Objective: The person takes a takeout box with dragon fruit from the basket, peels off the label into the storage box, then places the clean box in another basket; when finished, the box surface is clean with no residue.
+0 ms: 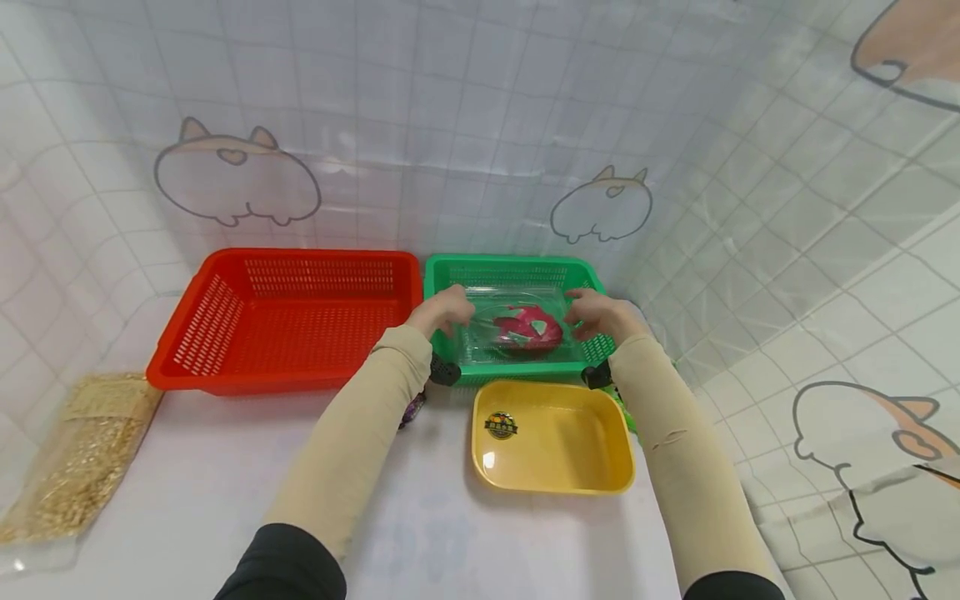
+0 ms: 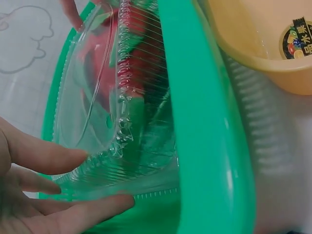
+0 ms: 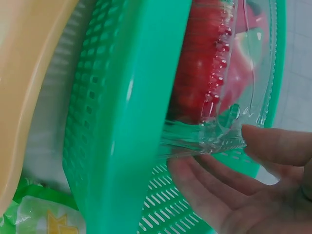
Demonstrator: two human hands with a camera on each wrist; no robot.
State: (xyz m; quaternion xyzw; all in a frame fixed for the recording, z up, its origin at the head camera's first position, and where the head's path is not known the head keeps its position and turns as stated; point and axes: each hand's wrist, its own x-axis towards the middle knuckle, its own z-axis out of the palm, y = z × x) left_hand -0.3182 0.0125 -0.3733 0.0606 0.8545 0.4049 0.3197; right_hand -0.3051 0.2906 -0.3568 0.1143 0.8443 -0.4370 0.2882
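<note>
A clear plastic box (image 1: 480, 342) with a pink-red dragon fruit (image 1: 528, 327) inside lies within the green basket (image 1: 517, 375). At the box's left end is my left hand (image 1: 444, 309); its thumb is over the edge and its fingers lower down in the left wrist view. My right hand (image 1: 600, 315) holds the opposite end, thumb at the upper corner and fingers (image 3: 195, 190) under the edge in the right wrist view. The green rim partly hides the box in both wrist views.
Left of the green basket stands a red basket (image 1: 292, 383). A yellow tub (image 1: 555, 442) with a round sticker sits in front. A bag of pale flakes (image 1: 82, 458) lies far left. A purple-wrapped item (image 1: 411, 410) and a green packet (image 3: 48, 214) lie near the sleeves.
</note>
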